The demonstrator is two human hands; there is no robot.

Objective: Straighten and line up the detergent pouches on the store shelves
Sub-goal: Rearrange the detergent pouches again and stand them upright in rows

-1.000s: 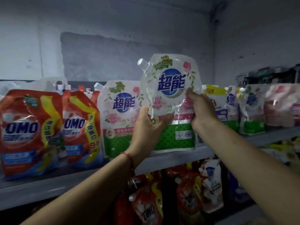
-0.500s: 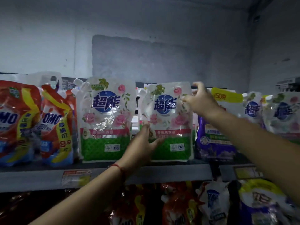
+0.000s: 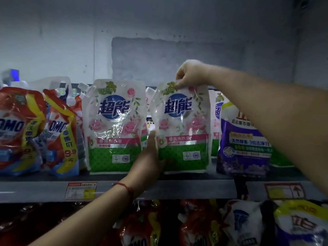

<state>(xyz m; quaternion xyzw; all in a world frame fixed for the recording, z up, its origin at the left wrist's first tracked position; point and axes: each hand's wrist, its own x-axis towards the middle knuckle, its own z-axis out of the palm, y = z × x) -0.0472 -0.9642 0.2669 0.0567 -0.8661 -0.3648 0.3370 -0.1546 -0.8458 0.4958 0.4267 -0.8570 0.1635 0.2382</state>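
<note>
— So, what are the two hands doing?

— The right hand [image 3: 190, 73] is up at the top edge of a rose-print pouch [image 3: 182, 128], fingers curled and pinching that edge. The left hand [image 3: 150, 157] is at the pouch's lower left side, fingers up along its edge; whether they wrap behind it I cannot tell. A red string [image 3: 125, 186] circles the left wrist.

— Where is that pouch?

— Standing upright on the upper shelf [image 3: 35, 190], its base at the front of the shelf.

— How many like it?

— Two stand in full view: the held one and a second rose-print pouch [image 3: 114, 126] just to its left, upright, with a narrow gap between them where the left hand sits. More of the same print show behind them and to the right, partly hidden; I cannot count those.

— Further left?

— Two red pouches: the nearer red pouch [image 3: 62, 139] leans and is crumpled, with a 9.9 on its yellow band, and the far red pouch [image 3: 16, 130] is cut by the frame edge.

— And right?

— One purple pouch [image 3: 245, 142], upright, just beside the held pouch and partly behind the right forearm.

— Anything on the shelf front?

— Two price tags: a left tag [image 3: 81, 190] under the second rose-print pouch and a right tag [image 3: 284, 191] under the purple one.

— Below?

— A lower shelf of pouches [image 3: 195, 224], red, white and purple, dim and overlapping; no sure count.
</note>
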